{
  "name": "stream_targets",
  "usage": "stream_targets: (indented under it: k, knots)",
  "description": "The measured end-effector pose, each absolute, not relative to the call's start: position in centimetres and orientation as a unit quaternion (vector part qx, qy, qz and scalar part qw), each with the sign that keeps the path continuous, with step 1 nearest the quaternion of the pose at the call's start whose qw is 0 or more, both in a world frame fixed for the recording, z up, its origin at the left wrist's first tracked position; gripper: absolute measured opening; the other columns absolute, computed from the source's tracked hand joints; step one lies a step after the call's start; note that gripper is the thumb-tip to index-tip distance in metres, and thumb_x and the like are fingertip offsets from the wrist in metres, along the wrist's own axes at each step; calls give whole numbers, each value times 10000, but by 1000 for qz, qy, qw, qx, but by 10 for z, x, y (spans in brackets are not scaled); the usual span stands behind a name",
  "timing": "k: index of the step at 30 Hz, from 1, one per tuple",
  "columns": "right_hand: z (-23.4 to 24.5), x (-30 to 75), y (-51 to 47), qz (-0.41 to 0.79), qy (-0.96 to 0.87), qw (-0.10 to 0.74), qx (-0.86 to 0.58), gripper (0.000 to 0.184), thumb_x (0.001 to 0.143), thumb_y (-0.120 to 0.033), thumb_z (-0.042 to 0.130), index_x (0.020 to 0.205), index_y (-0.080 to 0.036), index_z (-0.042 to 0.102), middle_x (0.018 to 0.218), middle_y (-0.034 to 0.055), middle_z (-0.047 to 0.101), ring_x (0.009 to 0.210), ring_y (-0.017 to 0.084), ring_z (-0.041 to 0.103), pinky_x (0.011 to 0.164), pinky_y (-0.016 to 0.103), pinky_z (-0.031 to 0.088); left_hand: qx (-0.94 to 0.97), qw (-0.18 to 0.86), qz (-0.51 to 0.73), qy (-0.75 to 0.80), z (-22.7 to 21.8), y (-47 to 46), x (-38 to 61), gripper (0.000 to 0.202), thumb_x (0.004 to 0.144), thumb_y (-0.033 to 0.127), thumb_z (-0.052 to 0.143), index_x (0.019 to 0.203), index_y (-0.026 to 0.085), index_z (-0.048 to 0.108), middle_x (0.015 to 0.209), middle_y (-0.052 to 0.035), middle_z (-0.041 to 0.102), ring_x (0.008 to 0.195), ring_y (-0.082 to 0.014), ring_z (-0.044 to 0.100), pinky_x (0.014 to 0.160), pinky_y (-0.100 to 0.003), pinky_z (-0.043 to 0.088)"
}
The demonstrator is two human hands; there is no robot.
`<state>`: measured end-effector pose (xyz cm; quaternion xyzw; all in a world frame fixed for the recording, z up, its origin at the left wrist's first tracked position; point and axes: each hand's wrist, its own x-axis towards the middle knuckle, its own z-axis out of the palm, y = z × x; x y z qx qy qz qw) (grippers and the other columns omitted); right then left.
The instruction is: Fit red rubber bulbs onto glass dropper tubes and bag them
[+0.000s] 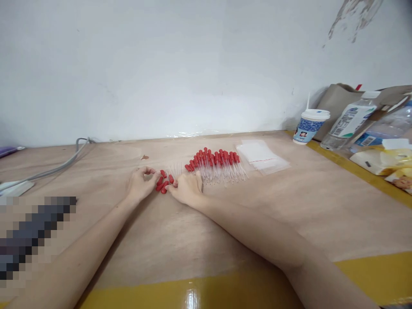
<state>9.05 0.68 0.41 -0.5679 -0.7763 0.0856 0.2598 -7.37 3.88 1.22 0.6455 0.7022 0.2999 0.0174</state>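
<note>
My left hand [140, 183] is closed, thumb and index finger pinched at a red rubber bulb [163, 174]. Close beside it, my right hand [187, 189] has its fingers curled together over the tabletop. Its fingertips meet near another red rubber bulb [171, 179]; the hand itself hides what is between them. Several loose red bulbs [160, 184] lie between the two hands. Just behind the right hand are thin clear tubes [176, 169]. To its right, many clear droppers [215, 165] with red bulbs on their far ends lie side by side in a fanned row.
Clear zip bags [262, 155] lie right of the droppers. At the right stand a paper cup [309, 125] with a straw, a plastic bottle [352, 120], a grey bag [331, 101] and yellow packets [383, 158]. A grey cable [69, 159] runs along the left, above a blurred-out dark object [35, 231].
</note>
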Motion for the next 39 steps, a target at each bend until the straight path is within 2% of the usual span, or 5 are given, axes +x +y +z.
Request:
stream_targets:
  k: [13,19,25,35,39]
  knots:
    - [6,144,-23,168,-765,225,-579,196,697,-414,629,628,-231,648,664,-6,655,689,163,576,870,438,283,686,160,175,688,15,48,-100,264,690,377,526,853,186,606,696,-36,648,640,-193,590,521,-256,397]
    - [11,212,-46,168,-746,201,-613,239,697,-423,639,593,-208,641,595,-1,621,612,145,544,805,392,319,698,111,213,674,8,45,-84,206,771,287,483,927,182,566,757,-41,647,719,-196,602,621,-280,429]
    - [8,263,-45,221,-747,222,-586,268,618,-399,709,742,-175,629,604,-18,547,536,97,464,510,227,323,720,-91,350,592,22,20,-56,283,870,254,378,1094,174,531,1016,-101,517,955,-259,532,771,-381,438]
    - [-10,248,-47,119,-785,271,-544,100,785,-231,560,715,-160,543,731,25,575,702,138,497,650,272,365,843,229,340,348,-4,-33,22,137,876,265,438,949,175,509,899,-52,578,827,-150,566,719,-277,476]
    - [-14,249,-52,103,-781,346,-509,94,844,-223,473,780,-165,512,759,34,590,718,144,519,678,288,386,882,148,298,335,-3,-27,19,119,867,267,456,895,178,529,815,-33,593,736,-145,563,658,-268,466]
